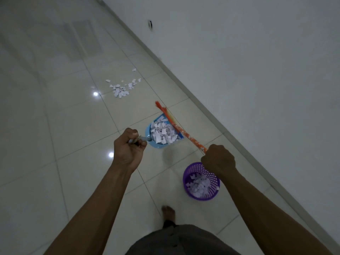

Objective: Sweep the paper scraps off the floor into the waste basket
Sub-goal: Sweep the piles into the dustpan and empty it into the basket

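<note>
Around dustpan handle, clenched left hand

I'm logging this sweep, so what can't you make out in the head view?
All in the head view.
Most of the dustpan handle: inside the left hand.
Upper end of the broom: behind the right hand.
Rim of the basket: partly under the right wrist.
The wall fixture: small, blurred.

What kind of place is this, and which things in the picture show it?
Probably a room or corridor in a home: a glossy tiled floor meeting a plain white wall, a bare foot, and a household dustpan, broom and waste basket.
</note>
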